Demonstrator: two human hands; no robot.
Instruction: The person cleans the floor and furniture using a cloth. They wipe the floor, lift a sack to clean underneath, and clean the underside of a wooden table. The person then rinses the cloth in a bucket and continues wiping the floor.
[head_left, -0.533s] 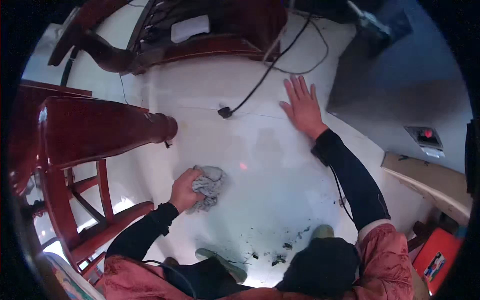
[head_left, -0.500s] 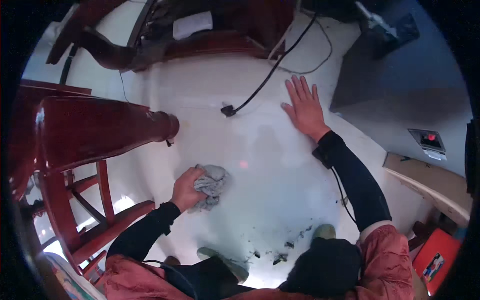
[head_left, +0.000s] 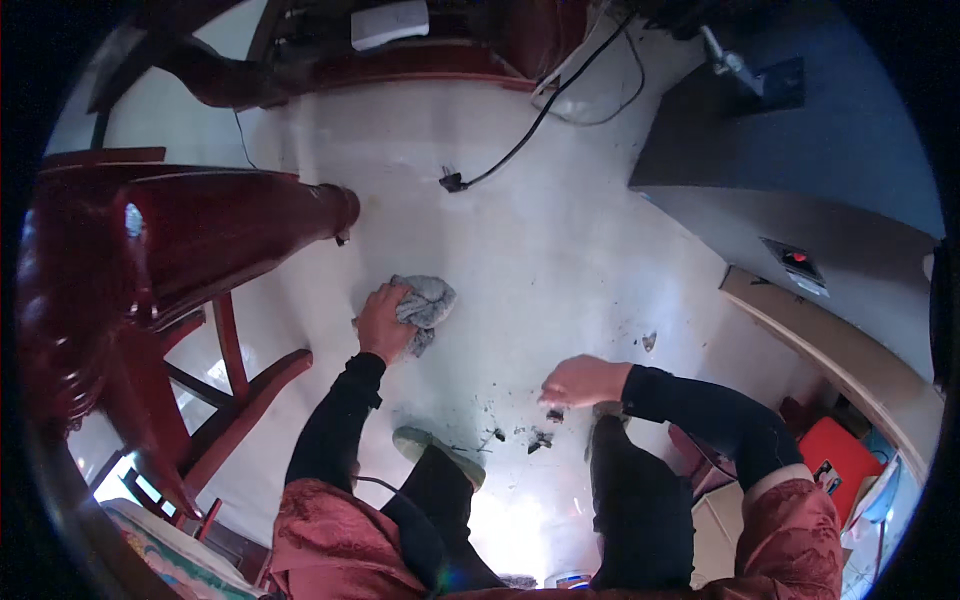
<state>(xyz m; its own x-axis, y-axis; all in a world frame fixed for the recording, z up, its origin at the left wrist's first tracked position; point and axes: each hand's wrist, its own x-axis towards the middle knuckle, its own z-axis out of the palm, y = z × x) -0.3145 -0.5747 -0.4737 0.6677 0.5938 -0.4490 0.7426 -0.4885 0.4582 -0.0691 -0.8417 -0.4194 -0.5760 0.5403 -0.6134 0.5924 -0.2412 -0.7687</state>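
Note:
My left hand (head_left: 380,320) is closed on a crumpled grey cloth (head_left: 428,300), which it presses to the pale floor (head_left: 520,260). Low over the floor on the right is my right hand (head_left: 585,381), its fingers bent downward and drawn together. A small dark scrap (head_left: 555,415) shows just under those fingertips; whether they grip it is hard to make out. More dark debris (head_left: 540,441) lies scattered to the left of that hand, between my feet. One separate bit (head_left: 649,341) rests beyond my right wrist.
A black plug (head_left: 453,183) on a cord lies ahead. Glossy dark red furniture (head_left: 230,225) juts in from the left, with a chair frame (head_left: 235,420) below it. On the right stand a grey cabinet (head_left: 720,215), a tan board (head_left: 800,325) and a red item (head_left: 835,460).
My right hand has come back from lying flat and spread on the far floor to the debris near my feet, its fingers now curled. My left hand still holds the cloth.

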